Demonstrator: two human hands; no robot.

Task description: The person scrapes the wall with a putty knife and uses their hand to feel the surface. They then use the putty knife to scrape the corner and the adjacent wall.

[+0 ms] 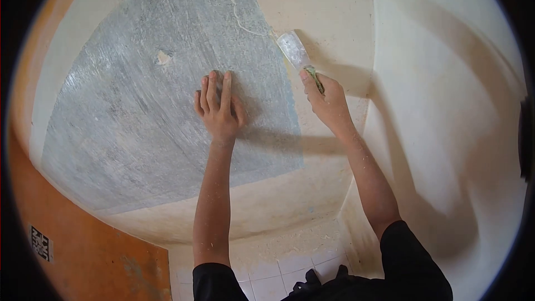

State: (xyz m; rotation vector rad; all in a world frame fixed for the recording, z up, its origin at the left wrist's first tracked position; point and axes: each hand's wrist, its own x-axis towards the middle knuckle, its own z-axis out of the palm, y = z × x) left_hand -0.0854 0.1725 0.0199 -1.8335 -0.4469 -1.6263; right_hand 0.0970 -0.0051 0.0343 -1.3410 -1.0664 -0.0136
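Observation:
My right hand [329, 100] is wrapped round the handle of a putty knife [293, 49]. The knife's broad metal blade points up and to the left, its edge right at the border between the grey patch and the cream paint. My left hand [218, 106] rests on the grey scraped patch [139, 117], fingers stretched upward and holding nothing. A thin, pale, jagged line [237, 14] runs down the upper part of the patch toward the blade. Small pale flecks dot both forearms.
Cream wall [317, 0] borders the grey patch, which has a small chipped spot [163, 57]. A white side wall [446, 106] meets it at a corner on the right. At lower left is an orange wall [95, 245] with a black-and-white sticker [41, 243]. White floor tiles [273, 284] show below.

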